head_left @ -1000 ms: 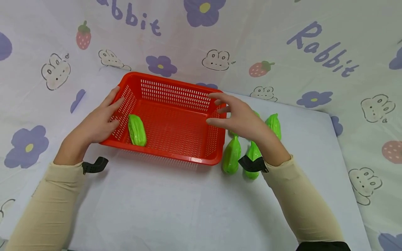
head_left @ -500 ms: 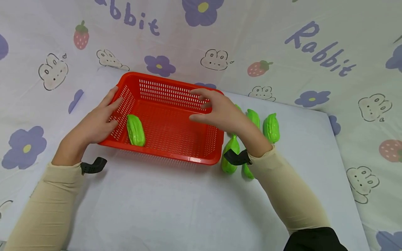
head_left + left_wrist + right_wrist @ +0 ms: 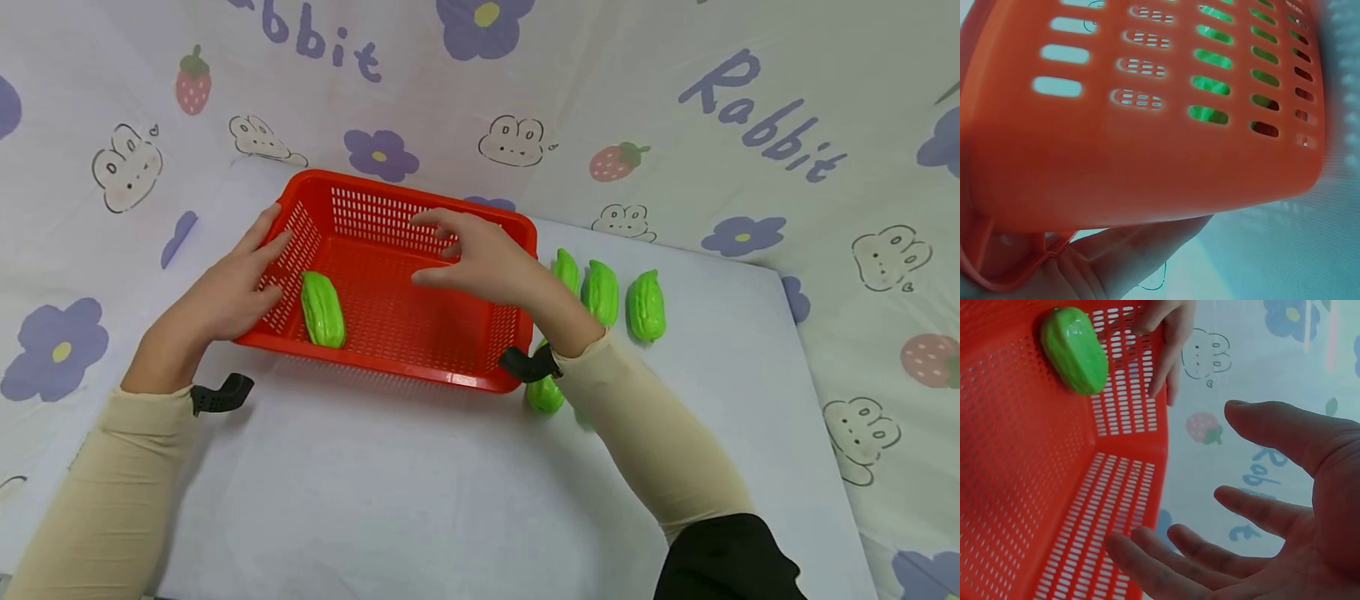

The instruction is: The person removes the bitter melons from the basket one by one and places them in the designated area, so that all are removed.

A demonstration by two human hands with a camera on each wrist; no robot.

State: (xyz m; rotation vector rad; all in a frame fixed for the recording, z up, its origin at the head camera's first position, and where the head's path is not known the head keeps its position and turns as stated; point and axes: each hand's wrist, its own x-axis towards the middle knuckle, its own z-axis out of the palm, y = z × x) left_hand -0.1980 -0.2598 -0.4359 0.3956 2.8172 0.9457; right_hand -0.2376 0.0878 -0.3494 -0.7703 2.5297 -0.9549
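A red slotted plastic basket point(image 3: 405, 283) stands tilted to my view on the white-covered table. My left hand point(image 3: 225, 287) holds its left rim, with fingers over the wall; the left wrist view shows part of this hand outside the basket. A glossy green ribbed gourd point(image 3: 323, 309) lies inside near the left end and also shows in the right wrist view. My right hand point(image 3: 480, 254) hovers over the right half of the basket, fingers spread and slightly bent, with nothing in it.
To the right of the basket lie several more green gourds point(image 3: 647, 306), some partly hidden by my right forearm. A printed cloth point(image 3: 645, 83) with rabbits, flowers and strawberries hangs behind the table.
My right hand has moved left, from the basket's right end to over its interior, uncovering gourds on the right. The left hand and the gourd inside stay put.
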